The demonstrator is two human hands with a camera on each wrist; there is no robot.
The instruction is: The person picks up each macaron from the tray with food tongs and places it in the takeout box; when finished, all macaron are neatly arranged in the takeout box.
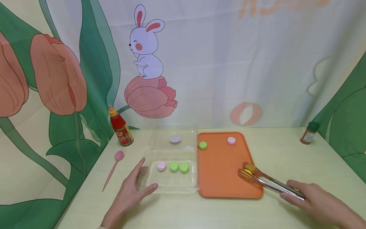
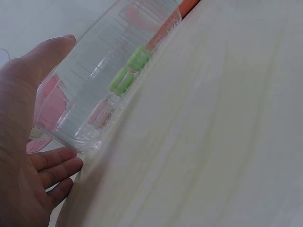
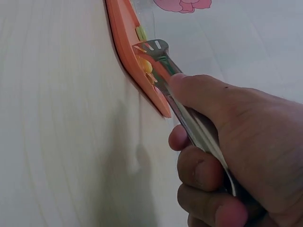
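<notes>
My right hand [image 1: 317, 198] grips metal tongs [image 1: 275, 184], their slotted ends on either side of a yellow macaron [image 1: 247, 172] over the right part of an orange tray [image 1: 220, 178]. A green macaron [image 1: 203, 145] and a pink macaron [image 1: 231, 140] lie near the tray's far end. My left hand [image 1: 130, 187] is at the left edge of a clear plastic box [image 1: 177, 183], thumb and fingers spread around its corner. Inside the box a pink macaron [image 1: 161, 166] and two green macarons [image 1: 173, 166] form a row. The right wrist view shows the fingers wrapped around the tongs' handles [image 3: 203, 135].
The box's raised lid [image 1: 160, 140] leans open behind it, with a pale oval [image 1: 175, 139] on it. A pink spoon [image 1: 114, 167] and a red sauce bottle [image 1: 121, 128] are at the left. A small green-capped jar [image 1: 309, 133] stands far right, before a printed curtain [image 1: 200, 63].
</notes>
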